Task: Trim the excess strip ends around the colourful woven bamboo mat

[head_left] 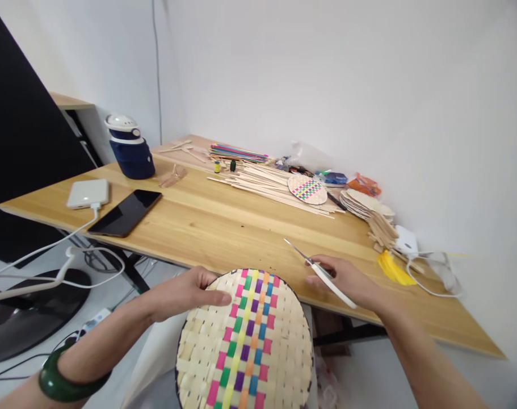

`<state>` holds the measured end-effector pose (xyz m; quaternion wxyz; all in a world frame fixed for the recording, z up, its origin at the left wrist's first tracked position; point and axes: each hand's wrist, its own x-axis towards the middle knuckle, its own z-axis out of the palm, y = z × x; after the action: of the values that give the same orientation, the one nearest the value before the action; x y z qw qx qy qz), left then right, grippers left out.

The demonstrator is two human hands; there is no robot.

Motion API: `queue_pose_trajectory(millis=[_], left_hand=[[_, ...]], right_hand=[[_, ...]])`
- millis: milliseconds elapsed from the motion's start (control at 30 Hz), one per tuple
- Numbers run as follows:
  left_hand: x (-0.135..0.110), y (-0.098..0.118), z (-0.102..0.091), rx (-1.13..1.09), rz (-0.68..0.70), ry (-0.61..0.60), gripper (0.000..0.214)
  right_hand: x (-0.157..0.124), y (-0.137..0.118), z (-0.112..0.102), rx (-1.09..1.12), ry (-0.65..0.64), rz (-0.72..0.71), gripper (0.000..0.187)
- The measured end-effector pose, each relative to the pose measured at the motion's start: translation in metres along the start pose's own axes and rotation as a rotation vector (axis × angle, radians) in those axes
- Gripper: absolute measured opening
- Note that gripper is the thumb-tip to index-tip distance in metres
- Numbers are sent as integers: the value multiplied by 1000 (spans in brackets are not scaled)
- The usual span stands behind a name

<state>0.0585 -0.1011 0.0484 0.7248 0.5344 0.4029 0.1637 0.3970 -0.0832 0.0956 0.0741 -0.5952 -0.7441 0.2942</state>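
My left hand (189, 293) grips the upper left rim of a round woven bamboo fan face (245, 341) with a band of coloured squares down its middle. It is held in front of the table's near edge. My right hand (345, 279) is closed round white-handled scissors (322, 272), whose thin blades point up and left over the wooden table (207, 227). A green bangle (64, 380) circles my left wrist.
A black phone (126, 212), a white power bank (88, 193) and a blue-and-white device (130, 149) lie at left. Bamboo strips (267, 183), a second woven disc (307, 189), stacked discs (364, 203), yellow strips (393, 268) and a white charger (406, 241) lie at right.
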Motion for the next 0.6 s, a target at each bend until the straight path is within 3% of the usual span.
queue_pose_trajectory(millis=[133, 400, 600], left_hand=[[-1, 1, -1, -13, 2, 16, 20], [4, 3, -2, 16, -15, 35, 21], [9, 0, -1, 28, -40, 131, 35]], right_hand=[[1, 15, 8, 4, 13, 0, 47], [2, 19, 8, -64, 58, 21, 43], [-9, 47, 12, -171, 217, 145, 40]])
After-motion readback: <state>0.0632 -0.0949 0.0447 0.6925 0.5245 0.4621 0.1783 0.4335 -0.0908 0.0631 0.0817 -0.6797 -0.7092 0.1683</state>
